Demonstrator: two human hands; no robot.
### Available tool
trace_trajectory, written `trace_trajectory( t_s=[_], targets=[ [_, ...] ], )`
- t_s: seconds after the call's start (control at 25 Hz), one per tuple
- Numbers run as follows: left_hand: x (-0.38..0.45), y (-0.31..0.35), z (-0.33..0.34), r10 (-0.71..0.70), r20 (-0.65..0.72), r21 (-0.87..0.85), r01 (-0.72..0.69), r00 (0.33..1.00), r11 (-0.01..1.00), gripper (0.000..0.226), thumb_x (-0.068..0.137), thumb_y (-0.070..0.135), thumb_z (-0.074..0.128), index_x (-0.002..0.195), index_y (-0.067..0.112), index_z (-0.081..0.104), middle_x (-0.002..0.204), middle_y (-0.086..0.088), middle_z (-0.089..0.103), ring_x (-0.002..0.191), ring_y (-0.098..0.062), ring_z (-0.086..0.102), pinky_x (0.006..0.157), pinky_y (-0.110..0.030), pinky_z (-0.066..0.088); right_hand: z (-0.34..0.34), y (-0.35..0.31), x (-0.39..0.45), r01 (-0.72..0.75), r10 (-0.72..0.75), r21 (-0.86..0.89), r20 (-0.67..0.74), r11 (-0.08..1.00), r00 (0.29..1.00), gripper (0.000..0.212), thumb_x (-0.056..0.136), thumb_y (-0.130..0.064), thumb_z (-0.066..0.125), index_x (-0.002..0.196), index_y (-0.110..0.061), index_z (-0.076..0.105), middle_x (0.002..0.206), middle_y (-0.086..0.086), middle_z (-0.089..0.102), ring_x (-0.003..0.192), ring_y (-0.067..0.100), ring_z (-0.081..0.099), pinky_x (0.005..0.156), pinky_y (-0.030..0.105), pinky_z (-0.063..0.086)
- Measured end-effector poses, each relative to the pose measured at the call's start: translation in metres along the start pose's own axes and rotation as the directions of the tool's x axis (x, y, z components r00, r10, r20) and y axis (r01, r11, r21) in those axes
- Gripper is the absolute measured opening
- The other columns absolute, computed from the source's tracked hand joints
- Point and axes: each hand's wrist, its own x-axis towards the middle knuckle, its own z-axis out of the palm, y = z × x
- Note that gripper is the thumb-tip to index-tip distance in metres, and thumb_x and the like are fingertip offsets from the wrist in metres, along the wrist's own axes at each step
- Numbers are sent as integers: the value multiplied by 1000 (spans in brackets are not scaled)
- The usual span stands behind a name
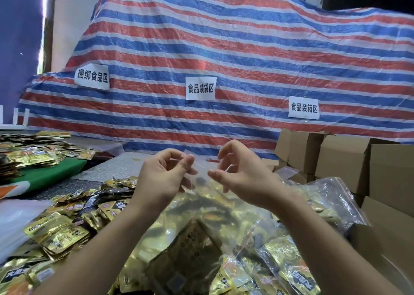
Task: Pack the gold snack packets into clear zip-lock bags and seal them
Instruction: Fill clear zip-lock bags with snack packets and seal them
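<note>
Gold snack packets (201, 207) packed inside a clear zip-lock bag (202, 183), held up at centre frame, just above the heap on the bench (116, 167). Left hand (164, 176) at the bag's top edge on one side, fingers (187, 162) curled, thumb and forefinger pinching the thin plastic rim. Right hand (239, 178) on the other side of the same rim, fingers (224, 151) bent in a loose claw, thumb tip close to the mouth of the bag; firm pinch or light touch there, cannot tell through the clear film. Hands near each other, a small gap between them over the bag mouth. Loose packets (67, 223) scattered thick across the bench to the left. More filled bags (324, 205) lying to the right, up against open cardboard boxes (336, 160). Green board (51, 171) at far left with another pile of packets (29, 151) on it. Behind everything, a red, white and blue striped tarp (224, 48) with three white paper signs (201, 88) stuck on it.
</note>
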Motion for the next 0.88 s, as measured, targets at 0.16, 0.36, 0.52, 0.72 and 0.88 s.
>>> trace_trajectory(
  t_s=[0.16, 0.36, 0.52, 0.72, 0.88],
  targets=[
    [10, 4, 11, -43, 36, -21, 44, 998, 999, 23, 79, 34, 70, 84, 11, 71, 77, -6, 74, 62, -21, 69, 53, -25, 53, 6, 0, 11, -1, 3, -177, 7, 984, 1000, 19, 95, -42, 61, 102, -25, 63, 85, -6, 67, 74, 8, 65, 63, 28, 55],
    [18, 28, 11, 166, 150, 41, -174, 975, 984, 19, 85, 34, 64, 82, 20, 76, 78, -3, 75, 64, -18, 72, 52, -21, 53, -8, -11, 14, 96, -104, -150, -48, 984, 993, 14, 97, -22, 63, 84, -25, 68, 76, -6, 67, 70, 13, 65, 64, 40, 58],
    [29, 34, 15, 207, 117, 26, -212, 971, 977, 20, 84, 37, 64, 79, 21, 75, 75, -2, 75, 62, -18, 72, 53, -21, 54, -18, -14, 17, 152, -163, -130, -84, 980, 983, 16, 96, -24, 65, 81, -31, 66, 75, -8, 68, 68, 11, 65, 60, 30, 56],
    [30, 19, 27, 108, 63, -2, -108, 992, 994, 22, 77, 37, 66, 79, 17, 74, 71, -5, 74, 58, -19, 71, 50, -19, 51, -8, 1, 15, 122, -142, -153, -122, 981, 982, 9, 95, -21, 65, 89, -28, 68, 77, -10, 66, 74, 3, 64, 61, 21, 53],
    [34, 16, 27, 82, 158, 7, -84, 984, 996, 23, 80, 36, 62, 81, 16, 73, 73, -5, 74, 61, -19, 72, 52, -22, 54, -8, 10, 13, 117, -130, -89, -156, 989, 979, 15, 98, -25, 61, 85, -29, 69, 74, -12, 67, 70, 8, 65, 63, 31, 56]
  ],
)
